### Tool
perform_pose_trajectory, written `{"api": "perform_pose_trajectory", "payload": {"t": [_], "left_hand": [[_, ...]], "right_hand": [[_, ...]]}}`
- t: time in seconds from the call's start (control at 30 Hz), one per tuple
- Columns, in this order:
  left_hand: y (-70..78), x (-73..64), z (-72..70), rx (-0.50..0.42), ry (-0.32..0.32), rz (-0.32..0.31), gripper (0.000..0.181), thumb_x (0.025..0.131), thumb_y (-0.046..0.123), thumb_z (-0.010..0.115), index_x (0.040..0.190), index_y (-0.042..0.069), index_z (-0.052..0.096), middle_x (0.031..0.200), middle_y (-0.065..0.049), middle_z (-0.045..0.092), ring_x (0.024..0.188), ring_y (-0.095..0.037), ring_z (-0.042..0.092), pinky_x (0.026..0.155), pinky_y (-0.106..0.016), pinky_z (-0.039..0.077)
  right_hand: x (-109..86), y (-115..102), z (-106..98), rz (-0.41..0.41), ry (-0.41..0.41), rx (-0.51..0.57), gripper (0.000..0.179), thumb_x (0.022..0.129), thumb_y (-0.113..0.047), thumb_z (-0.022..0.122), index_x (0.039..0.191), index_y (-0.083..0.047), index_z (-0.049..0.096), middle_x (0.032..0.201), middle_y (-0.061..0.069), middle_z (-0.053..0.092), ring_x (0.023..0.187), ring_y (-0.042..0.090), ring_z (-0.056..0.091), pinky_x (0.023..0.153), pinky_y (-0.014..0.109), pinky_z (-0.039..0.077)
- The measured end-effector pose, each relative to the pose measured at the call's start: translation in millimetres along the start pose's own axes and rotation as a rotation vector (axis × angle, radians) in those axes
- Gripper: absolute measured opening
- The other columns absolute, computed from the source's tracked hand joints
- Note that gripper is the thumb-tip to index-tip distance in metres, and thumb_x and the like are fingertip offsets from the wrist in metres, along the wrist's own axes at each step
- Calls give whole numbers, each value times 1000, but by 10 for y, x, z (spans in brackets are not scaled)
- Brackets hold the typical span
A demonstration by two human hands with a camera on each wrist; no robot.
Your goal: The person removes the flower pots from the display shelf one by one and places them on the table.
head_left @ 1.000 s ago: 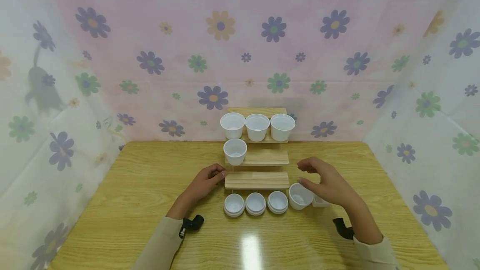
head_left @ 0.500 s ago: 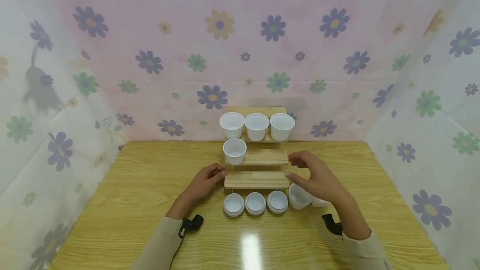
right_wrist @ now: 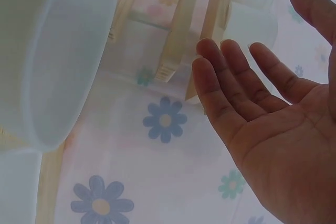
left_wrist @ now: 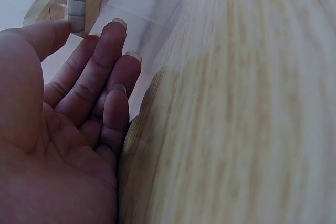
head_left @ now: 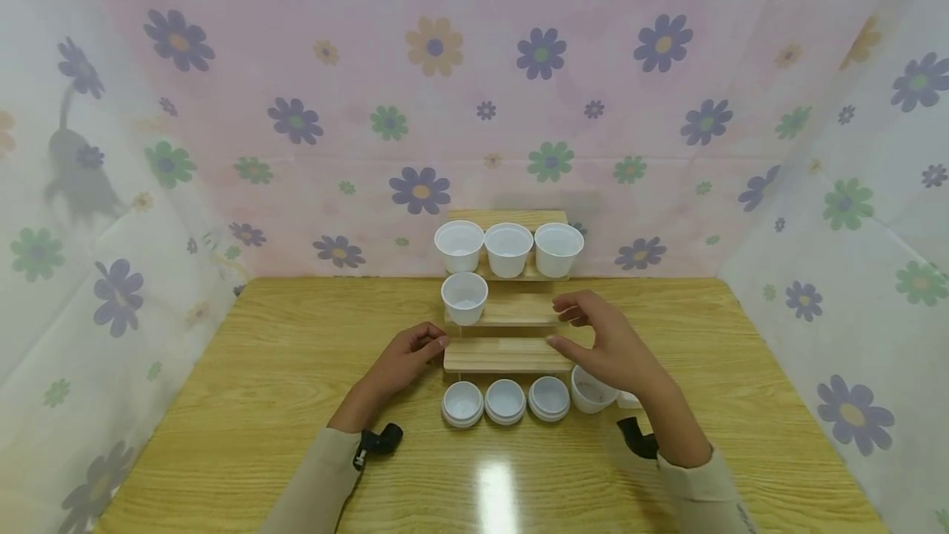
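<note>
A wooden tiered stand with a lower shelf (head_left: 504, 355) and a middle shelf (head_left: 515, 311) stands at the back of the table. My left hand (head_left: 404, 357) is at the lower shelf's left end; in the left wrist view its thumb tip meets the board end (left_wrist: 77, 3), fingers loosely bent. Above the right ends of both shelves, my right hand (head_left: 608, 344) has thumb and fingers spread, with nothing between them. One white plastic cup (head_left: 465, 300) sits at the left of the middle shelf. Another white cup (head_left: 591, 391) stands below my right hand, partly covered by it.
Three white cups (head_left: 508, 251) line the top tier. In front of the stand, three low white containers (head_left: 506, 402) form a row on the wooden table (head_left: 296, 402). A small white item (head_left: 628, 400) shows beside my right wrist. Flowered cloth (head_left: 474, 138) encloses the back and sides.
My right hand has moved left, from beside the stand to over the right ends of the shelves. My left hand has stayed at the lower shelf's end.
</note>
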State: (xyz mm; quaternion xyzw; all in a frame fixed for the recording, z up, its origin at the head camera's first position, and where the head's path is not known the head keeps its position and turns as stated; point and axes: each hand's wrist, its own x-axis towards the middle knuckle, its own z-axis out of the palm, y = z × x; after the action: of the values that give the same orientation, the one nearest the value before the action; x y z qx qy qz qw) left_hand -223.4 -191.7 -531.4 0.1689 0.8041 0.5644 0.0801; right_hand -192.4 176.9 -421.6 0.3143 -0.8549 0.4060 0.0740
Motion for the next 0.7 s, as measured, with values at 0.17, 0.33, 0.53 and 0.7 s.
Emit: {"api": "perform_pose_trajectory", "payload": {"t": [0.17, 0.33, 0.53, 0.7], "left_hand": [[-8, 3, -1, 3, 0, -2, 23, 112, 29, 58, 116, 9, 70, 101, -5, 69, 97, -30, 65, 87, -37, 53], [-15, 2, -3, 2, -1, -6, 24, 112, 29, 58, 117, 9, 70, 101, -5, 69, 97, -30, 65, 87, -38, 53], [-24, 9, 0, 1, -1, -14, 24, 112, 29, 58, 117, 9, 69, 101, -5, 70, 98, -29, 66, 88, -38, 54], [0, 4, 2, 5, 3, -9, 23, 112, 28, 58, 117, 8, 69, 101, -6, 70, 96, -28, 67, 87, -38, 54]], "right_hand": [[35, -14, 34, -22, 3, 17, 48, 97, -10, 79, 139, 1, 58, 132, 20, 64, 117, 34, 67, 98, 53, 56], [81, -44, 76, -28, 3, 61, 48, 98, -10, 79, 140, -1, 57, 132, 22, 63, 118, 35, 67, 99, 54, 56], [129, -82, 123, -13, 4, 101, 48, 98, -11, 79, 139, -1, 57, 133, 22, 63, 119, 34, 67, 101, 52, 55], [173, -122, 161, -8, 15, 115, 48, 98, -13, 80, 139, -4, 58, 133, 22, 62, 120, 34, 67, 101, 50, 56]]}}
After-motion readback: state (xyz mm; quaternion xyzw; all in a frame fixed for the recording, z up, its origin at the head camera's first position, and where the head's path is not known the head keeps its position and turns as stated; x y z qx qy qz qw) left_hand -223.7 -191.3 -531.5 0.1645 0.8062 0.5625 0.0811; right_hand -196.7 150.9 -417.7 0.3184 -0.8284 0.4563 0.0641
